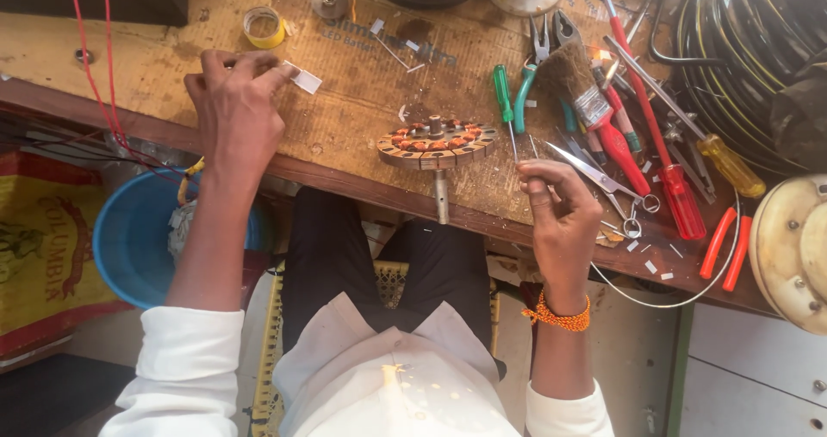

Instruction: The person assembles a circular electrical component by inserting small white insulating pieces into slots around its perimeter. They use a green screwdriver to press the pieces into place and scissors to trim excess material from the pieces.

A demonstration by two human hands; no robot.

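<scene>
From the head camera, the left hand (pixel 237 101) sits at about ten o'clock on the wooden bench (pixel 362 101), fingers bent and pinched on a small white slip (pixel 305 79) that pokes out toward the right. The right hand (pixel 560 222) is at about four o'clock near the bench's front edge, fingers curled in with thumb and forefinger pressed together — whether anything thin lies between them I cannot tell. Between the two hands, near the centre, stands the stator (pixel 437 143), a round slotted disc with copper windings, mounted on a shaft that hangs over the edge. Just right of it lies a green screwdriver (pixel 504 101), and scissors (pixel 603 183) lie just beside the right hand. At twelve o'clock from the left hand sits a yellow tape roll (pixel 264 26). A heap of tools — red screwdrivers (pixel 655 144) among them — fills the two o'clock side.
</scene>
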